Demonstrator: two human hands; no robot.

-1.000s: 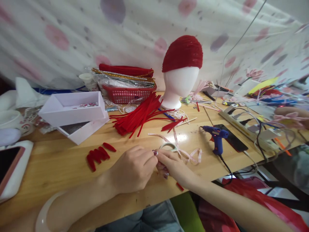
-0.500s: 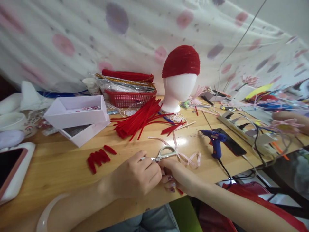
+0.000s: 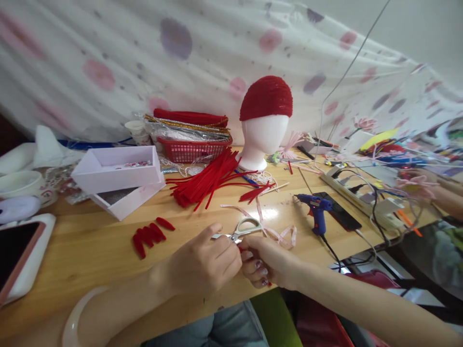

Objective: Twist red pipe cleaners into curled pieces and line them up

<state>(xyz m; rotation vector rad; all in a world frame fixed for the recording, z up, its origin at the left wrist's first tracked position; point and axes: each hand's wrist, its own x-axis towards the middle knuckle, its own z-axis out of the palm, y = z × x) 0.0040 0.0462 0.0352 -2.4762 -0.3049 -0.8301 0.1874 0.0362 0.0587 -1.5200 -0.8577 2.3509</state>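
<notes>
Red petals (image 3: 139, 246) looked done — red stem bundle (image 3: 204, 185) seemingly unworked — left hand (image 3: 213, 258), right hand (image 3: 265, 260) pinched small red piece (image 3: 241, 248).

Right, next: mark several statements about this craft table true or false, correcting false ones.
1. A red cap covers the top of the white head form. True.
2. The hands are far apart. False: the left hand and right hand are close together.
3. Scissors show just beyond the hands. True.
4. The glue gun is yellow. False: the glue gun is blue.
5. The bangle is on the right arm. False: the white bangle is on the left arm.
</notes>
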